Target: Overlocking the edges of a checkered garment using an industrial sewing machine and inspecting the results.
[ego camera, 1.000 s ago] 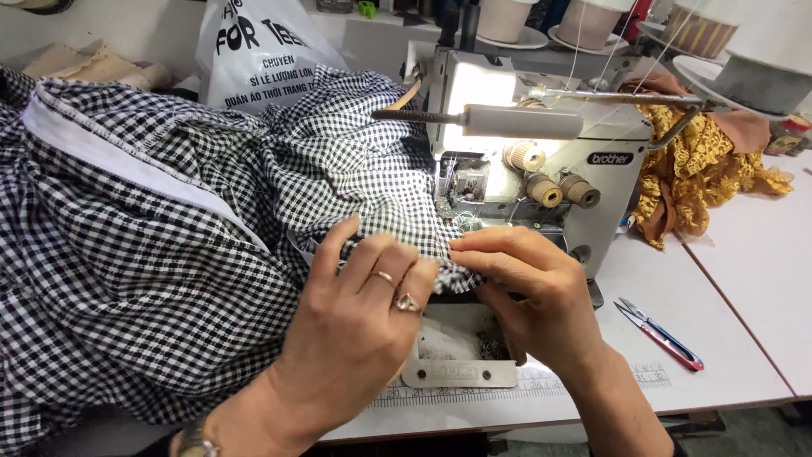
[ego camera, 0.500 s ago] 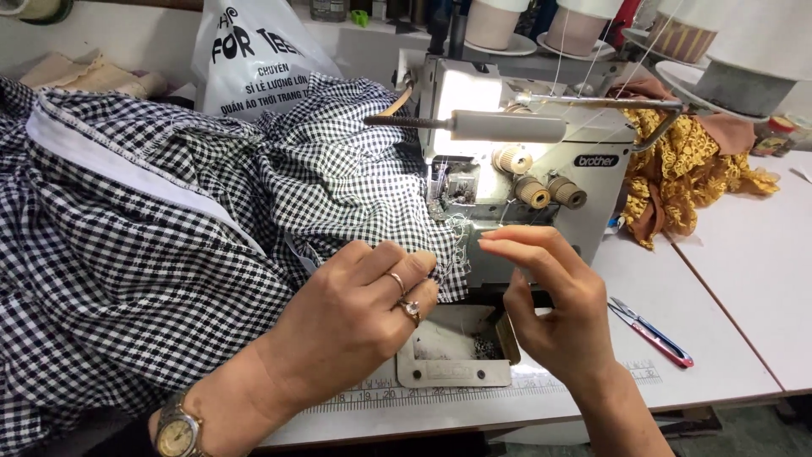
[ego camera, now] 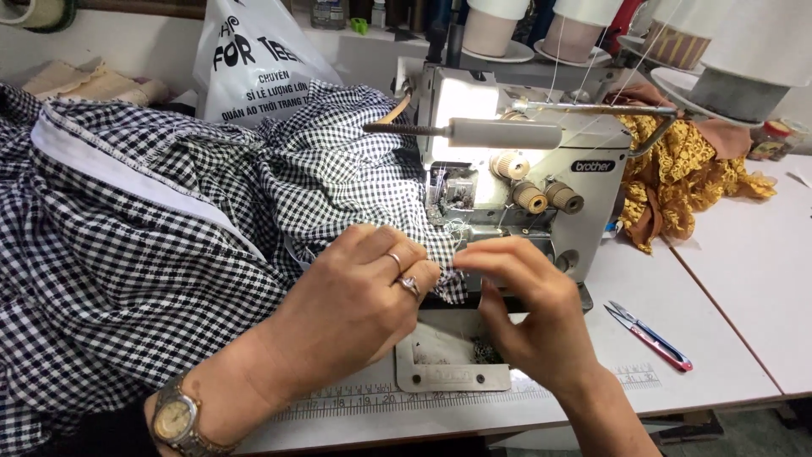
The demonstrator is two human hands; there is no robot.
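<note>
A large black-and-white checked garment [ego camera: 127,245] with a white band lies heaped over the left of the table and runs up to the white overlock sewing machine [ego camera: 516,186]. My left hand [ego camera: 355,296], wearing rings and a wristwatch, presses down on the cloth's edge just in front of the machine's needle area. Beside it, my right hand [ego camera: 529,305] pinches the cloth's edge with fingertips, right at the presser foot. The metal plate [ego camera: 431,360] below the hands is partly covered by them.
Red-and-blue thread snips [ego camera: 651,337] lie on the white table [ego camera: 727,279] to the right. Mustard lace fabric [ego camera: 685,178] is piled behind the machine. Thread cones [ego camera: 744,51] stand at the back, with a white plastic bag [ego camera: 254,59] at the back left.
My right hand has slid from over the cloth beside my left hand toward the right, its fingertips now pinching the edge near the presser foot. The left hand shifted slightly.
</note>
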